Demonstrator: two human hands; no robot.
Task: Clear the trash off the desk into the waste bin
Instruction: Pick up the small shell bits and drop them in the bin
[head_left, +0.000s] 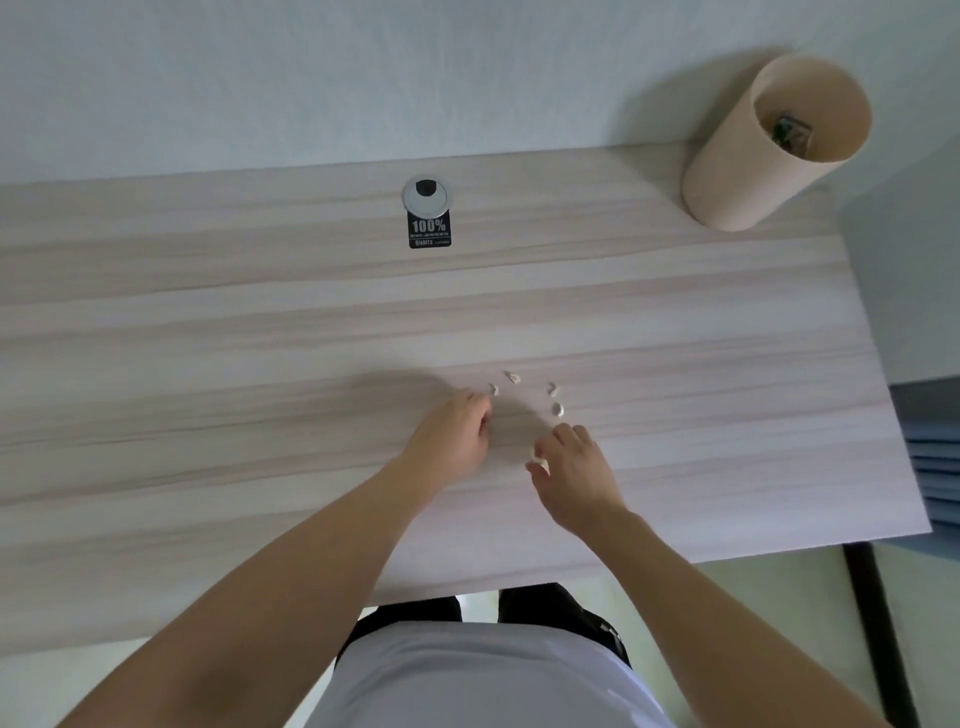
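Several small pale shell-like scraps lie on the wooden desk (260, 332): one (493, 389) just past my left fingertips, one (512, 377) further back, two (557, 408) to the right. My left hand (452, 436) rests curled on the desk, fingers reaching toward the nearest scrap. My right hand (574, 470) hovers with fingers bent, pinching a scrap (540, 461) between thumb and fingers. A tall beige cylindrical waste bin (737, 171) stands at the desk's far right corner, with some dark trash inside.
A round grey cable grommet (426, 196) with a black "100%" label (429, 231) sits at the back centre of the desk. The wall runs behind the desk. A blue object (935, 457) is beyond the right edge, and a black desk leg (878, 623) below.
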